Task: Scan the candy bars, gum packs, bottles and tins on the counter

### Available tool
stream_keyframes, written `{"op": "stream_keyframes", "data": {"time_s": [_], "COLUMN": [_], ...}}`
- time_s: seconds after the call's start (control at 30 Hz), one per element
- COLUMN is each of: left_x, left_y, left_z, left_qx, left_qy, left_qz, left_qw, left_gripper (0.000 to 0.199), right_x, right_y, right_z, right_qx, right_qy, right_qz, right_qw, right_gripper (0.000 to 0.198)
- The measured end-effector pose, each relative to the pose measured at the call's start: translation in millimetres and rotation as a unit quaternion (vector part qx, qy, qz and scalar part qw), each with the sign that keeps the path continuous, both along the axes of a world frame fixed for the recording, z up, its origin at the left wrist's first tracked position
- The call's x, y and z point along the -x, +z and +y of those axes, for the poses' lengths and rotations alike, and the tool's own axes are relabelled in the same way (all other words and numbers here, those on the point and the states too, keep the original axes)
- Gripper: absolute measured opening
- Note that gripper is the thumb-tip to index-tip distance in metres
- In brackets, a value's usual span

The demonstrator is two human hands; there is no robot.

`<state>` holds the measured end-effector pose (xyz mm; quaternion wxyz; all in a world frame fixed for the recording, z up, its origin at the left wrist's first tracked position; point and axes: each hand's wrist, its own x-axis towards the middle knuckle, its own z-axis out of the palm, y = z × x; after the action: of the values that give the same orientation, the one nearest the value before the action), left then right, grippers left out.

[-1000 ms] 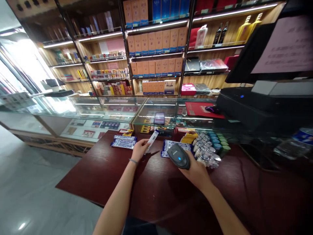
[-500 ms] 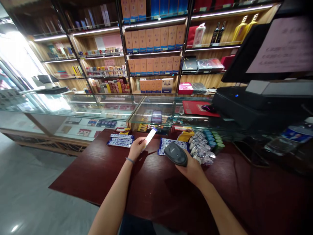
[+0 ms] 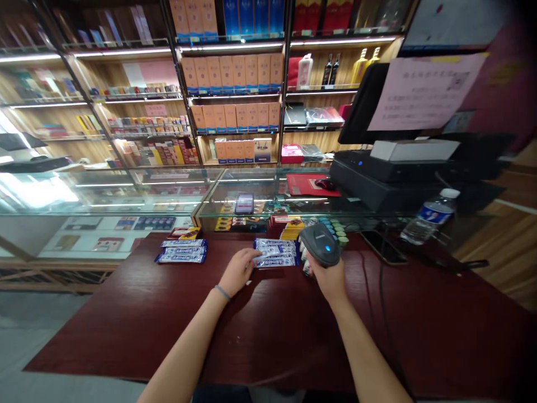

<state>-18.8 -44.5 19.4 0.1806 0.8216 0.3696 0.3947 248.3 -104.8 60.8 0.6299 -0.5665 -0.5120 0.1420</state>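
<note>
My left hand (image 3: 240,271) has its fingers at the left end of a group of blue-and-white stick packets (image 3: 277,260), closed on the end of one packet that lies among the others. The fingertips partly cover it. My right hand (image 3: 329,277) is wrapped round the handle of a dark barcode scanner (image 3: 321,244), its head raised over the table with a blue light on top. Another group of blue-and-white packets (image 3: 182,251) lies to the left. Behind the scanner, green-topped small containers (image 3: 339,235) are partly hidden.
Yellow-and-red boxes (image 3: 289,228) stand against the glass display case (image 3: 235,190). To the right are a phone (image 3: 384,247), a water bottle (image 3: 432,215), a cable and a monitor (image 3: 364,103). A red mat (image 3: 300,184) with a mouse lies on the glass.
My left hand has come down from holding a white packet raised in front of the scanner to the right-hand packet group. The scanner's blue light now shows. The view has turned right.
</note>
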Motion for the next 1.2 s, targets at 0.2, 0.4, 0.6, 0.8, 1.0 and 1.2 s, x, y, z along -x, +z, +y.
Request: {"op": "stream_keyframes", "data": {"time_s": [0.2, 0.4, 0.6, 0.8, 1.0, 1.2], "left_x": [-30, -35, -40, -52, -56, -55], "left_y": [-12.5, -18.2, -21.5, -17.5, -12.0, -11.8], "left_z": [-8, -2, 6, 16, 18, 16], "left_qx": [-0.109, -0.128, -0.118, -0.109, -0.126, -0.131], "left_qy": [-0.041, -0.045, -0.028, -0.027, -0.039, -0.033], "left_qz": [0.189, 0.215, 0.185, 0.162, 0.173, 0.178], "left_qw": [0.975, 0.967, 0.975, 0.980, 0.976, 0.975], "left_gripper": [0.038, 0.043, 0.036, 0.033, 0.035, 0.035], "right_x": [-4, -1, 1, 1, 0, 0], "right_y": [7, 11, 13, 13, 12, 10], "right_z": [-2, -4, -6, -4, -6, -5], "right_qx": [-0.005, -0.010, -0.019, -0.030, -0.018, -0.030], "right_qy": [-0.011, -0.005, -0.007, -0.022, -0.007, -0.017], "right_qz": [0.060, 0.079, 0.079, 0.087, 0.085, 0.078], "right_qw": [0.998, 0.997, 0.997, 0.995, 0.996, 0.996], "right_gripper": [0.034, 0.034, 0.032, 0.040, 0.038, 0.038]}}
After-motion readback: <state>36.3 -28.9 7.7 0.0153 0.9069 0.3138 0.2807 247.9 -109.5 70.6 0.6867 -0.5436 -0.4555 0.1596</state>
